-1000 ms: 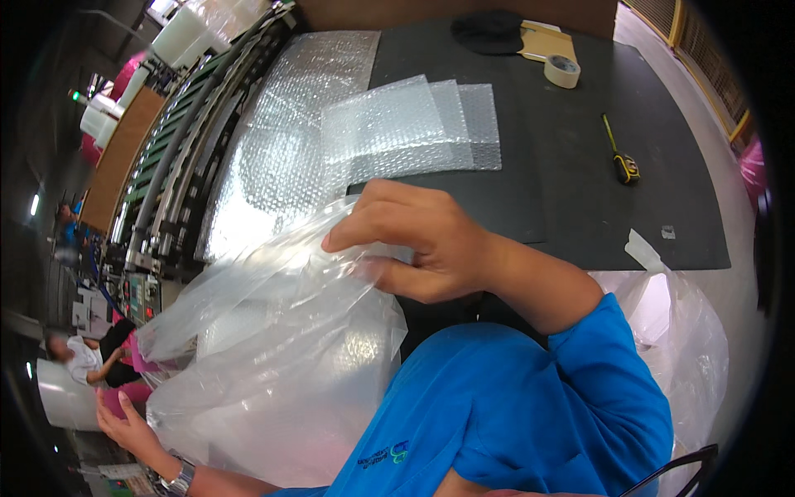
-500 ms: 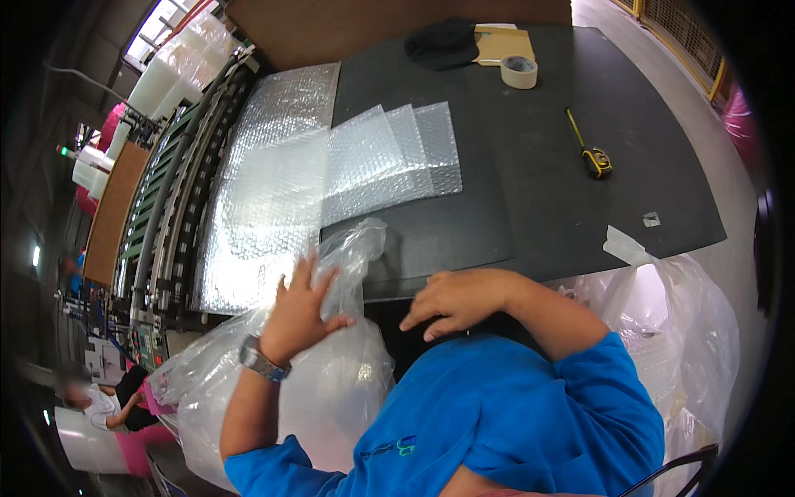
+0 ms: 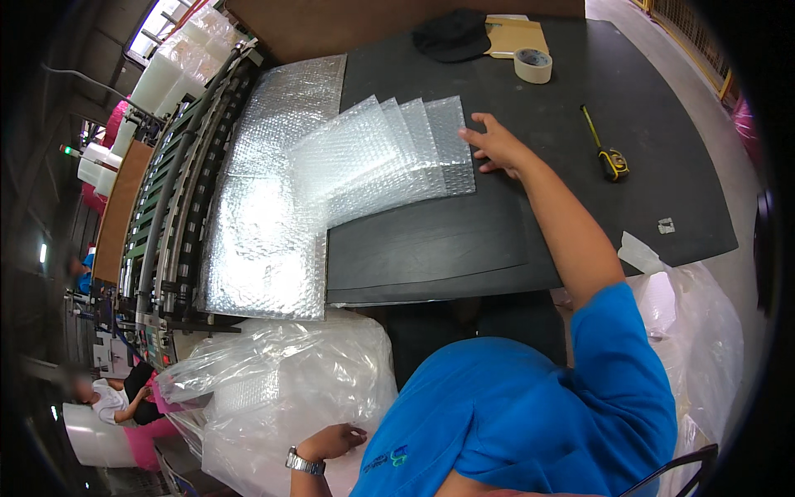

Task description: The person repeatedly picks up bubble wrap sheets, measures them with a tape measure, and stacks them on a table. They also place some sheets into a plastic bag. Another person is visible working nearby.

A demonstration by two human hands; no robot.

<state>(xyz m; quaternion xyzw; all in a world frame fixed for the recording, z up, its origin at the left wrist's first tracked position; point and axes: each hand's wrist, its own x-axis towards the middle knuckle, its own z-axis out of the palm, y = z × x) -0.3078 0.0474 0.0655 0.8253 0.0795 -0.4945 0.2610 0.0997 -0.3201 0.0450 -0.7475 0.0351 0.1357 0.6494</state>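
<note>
Black bench under fanned bubble-wrap sheets. Right hand at sheets' right edge, fingers spread open; cannot tell if touching. Below sheets: clear plastic bag, then left hand, fingers loosely curled; cannot tell if gripping. Right of sheets: tape measure. Beyond sheets, rightward: tape roll. Left of sheets: roller machine.

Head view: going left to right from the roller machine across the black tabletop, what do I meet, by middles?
Roller machine → large bubble-wrap sheet → fanned bubble-wrap pieces → right hand → tape roll → yellow-and-black tape measure → small scrap.
</note>
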